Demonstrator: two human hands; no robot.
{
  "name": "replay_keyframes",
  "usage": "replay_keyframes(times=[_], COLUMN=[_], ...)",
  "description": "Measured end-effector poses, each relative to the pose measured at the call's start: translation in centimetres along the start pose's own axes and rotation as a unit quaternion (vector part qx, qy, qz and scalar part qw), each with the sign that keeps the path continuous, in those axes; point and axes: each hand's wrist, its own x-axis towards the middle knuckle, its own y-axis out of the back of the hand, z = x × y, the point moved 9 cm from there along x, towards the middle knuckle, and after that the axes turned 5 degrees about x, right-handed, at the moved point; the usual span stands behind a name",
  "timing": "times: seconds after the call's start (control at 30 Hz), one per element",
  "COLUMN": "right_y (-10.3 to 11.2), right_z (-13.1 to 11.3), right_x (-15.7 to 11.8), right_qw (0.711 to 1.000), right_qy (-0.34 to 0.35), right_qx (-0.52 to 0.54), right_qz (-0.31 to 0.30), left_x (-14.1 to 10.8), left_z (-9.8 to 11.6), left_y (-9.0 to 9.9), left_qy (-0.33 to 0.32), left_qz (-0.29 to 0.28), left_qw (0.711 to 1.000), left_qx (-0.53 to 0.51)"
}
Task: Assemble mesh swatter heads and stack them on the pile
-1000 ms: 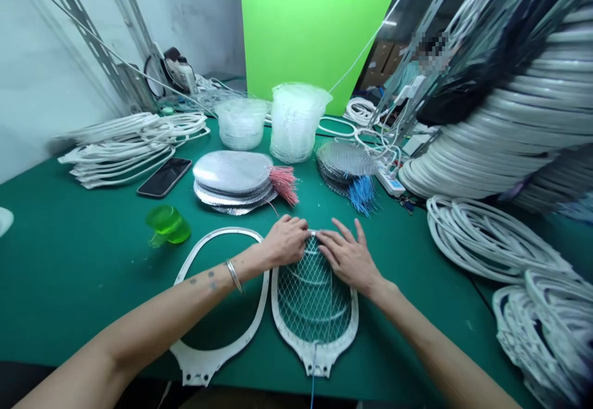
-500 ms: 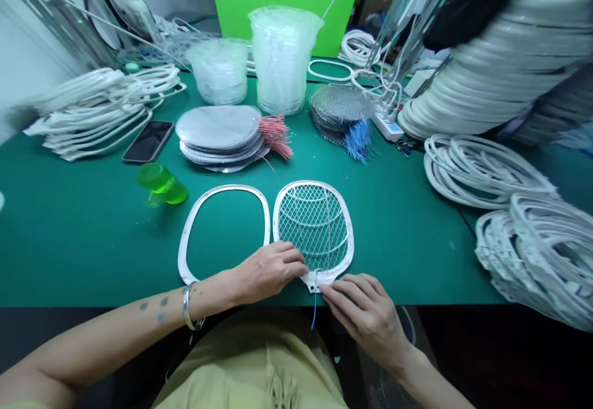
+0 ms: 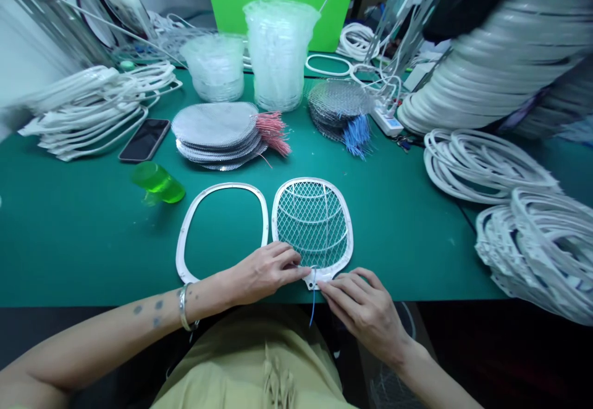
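A white plastic racket frame with a diamond wire mesh (image 3: 315, 223) lies flat on the green mat (image 3: 83, 248), its neck towards me. A thin blue wire (image 3: 313, 303) hangs down from that neck over the mat's edge. My left hand (image 3: 264, 273) rests on the frame's lower left side, with fingertips close to the neck. My right hand (image 3: 365, 316) sits just below the neck, fingers touching it next to the wire. To the left lies a bare white oval frame (image 3: 183, 242), its rim beside the meshed one and apart from my hands.
Behind stand stacked silver mesh discs with pink wires (image 3: 215, 125), dark mesh discs with blue wires (image 3: 338, 100) and clear plastic stacks (image 3: 278, 54). A phone (image 3: 144, 140) and a green translucent object (image 3: 158, 183) lie left. White frame piles (image 3: 482, 165) crowd the right.
Both hands have slid from the far end of the meshed frame to its neck. The view has tilted up, and my lap now shows. Little differs over the last half second.
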Motion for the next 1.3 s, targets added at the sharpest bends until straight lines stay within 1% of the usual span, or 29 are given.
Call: replay_keyframes(times=[0.17, 0.27, 0.3, 0.37, 0.43, 0.47, 0.5, 0.6, 0.63, 0.7, 0.77, 0.8, 0.83, 0.9, 0.93, 0.97, 1.0, 1.07, 1.13, 1.17, 1.2, 1.23, 1.27, 1.3], right_y=[-0.3, -0.2, -0.1, 0.5, 0.8, 0.5, 0.0, -2.2, -2.6, -3.0, -3.0, -2.9, -2.8, -2.6, -2.4, -2.1, -1.7, -0.5, 0.7, 1.3, 2.1, 3.0, 4.1, 5.5], right_z=[0.1, 0.2, 0.4, 1.1, 2.1, 2.7, 3.4, 5.1, 5.4, 5.7, 5.7, 5.6, 5.6, 5.4, 5.4, 5.4, 5.5, 6.1, 7.1, 7.9, 8.9, 10.0, 11.3, 12.5], right_x=[-0.1, 0.0, 0.2, 0.6, 1.2, 1.6, 1.9, 2.7, 2.8, 3.1, 3.3, 3.4, 3.5, 3.6, 3.5, 3.2, 2.7, 1.2, -0.9, -2.0, -2.8, -3.4, -3.3, -2.7], right_qw=[1.0, 1.0, 1.0, 0.999, 0.997, 0.996, 0.994, 0.981, 0.976, 0.972, 0.971, 0.97, 0.969, 0.967, 0.966, 0.965, 0.966, 0.968, 0.964, 0.959, 0.953, 0.948, 0.946, 0.948], right_qy=[0.001, 0.002, -0.003, -0.024, -0.047, -0.063, -0.082, -0.132, -0.141, -0.142, -0.145, -0.147, -0.149, -0.155, -0.158, -0.162, -0.166, -0.172, -0.181, -0.195, -0.211, -0.228, -0.244, -0.254], right_qx=[0.002, 0.018, 0.028, 0.041, 0.051, 0.057, 0.067, 0.112, 0.12, 0.127, 0.126, 0.128, 0.134, 0.151, 0.158, 0.159, 0.155, 0.14, 0.144, 0.153, 0.162, 0.167, 0.166, 0.16], right_qz=[-0.013, -0.02, -0.014, 0.019, 0.042, 0.036, 0.013, -0.088, -0.112, -0.138, -0.145, -0.144, -0.141, -0.136, -0.133, -0.129, -0.125, -0.117, -0.127, -0.139, -0.145, -0.146, -0.134, -0.109], left_x=[0.1, 0.4, 0.5, 0.8, 1.0, 1.1, 1.2, 1.8, 2.0, 2.2, 2.1, 1.9, 1.7, 1.0, 0.7, 0.5, 0.6, 1.7, 3.4, 4.4, 5.3, 6.1, 6.6, 6.7], left_z=[0.1, 0.4, 0.4, 0.6, 0.7, 0.7, 0.6, 0.1, -0.1, -0.8, -1.7, -2.6, -4.0, -7.4, -8.7, -9.4, -9.3, -7.6, -5.4, -4.3, -3.5, -3.4, -3.9, -5.1], left_y=[-0.8, -0.8, -0.7, -0.3, 0.0, 0.1, 0.1, -0.4, -0.6, -0.5, -0.1, 0.3, 0.7, 1.4, 1.5, 1.3, 0.7, -0.8, -2.0, -2.3, -2.2, -1.8, -1.2, -0.5], left_qy=[0.013, 0.012, 0.011, 0.003, -0.006, -0.007, -0.005, 0.011, 0.017, 0.02, 0.0, 0.001, 0.019, 0.087, 0.123, 0.143, 0.145, 0.129, 0.13, 0.124, 0.117, 0.117, 0.127, 0.147], left_qz=[0.005, -0.011, -0.019, -0.034, -0.049, -0.058, -0.069, -0.101, -0.108, -0.115, -0.124, -0.118, -0.104, -0.064, -0.046, -0.039, -0.041, -0.047, -0.032, -0.02, -0.005, 0.012, 0.028, 0.041], left_qw=[1.0, 0.999, 0.999, 0.999, 0.999, 0.998, 0.996, 0.988, 0.985, 0.98, 0.972, 0.97, 0.973, 0.982, 0.984, 0.985, 0.986, 0.988, 0.988, 0.988, 0.987, 0.986, 0.984, 0.982], left_qx=[0.021, 0.029, 0.033, 0.027, -0.006, -0.03, -0.055, -0.116, -0.131, -0.161, -0.201, -0.212, -0.207, -0.153, -0.117, -0.087, -0.07, -0.065, -0.078, -0.091, -0.107, -0.118, -0.121, -0.113])
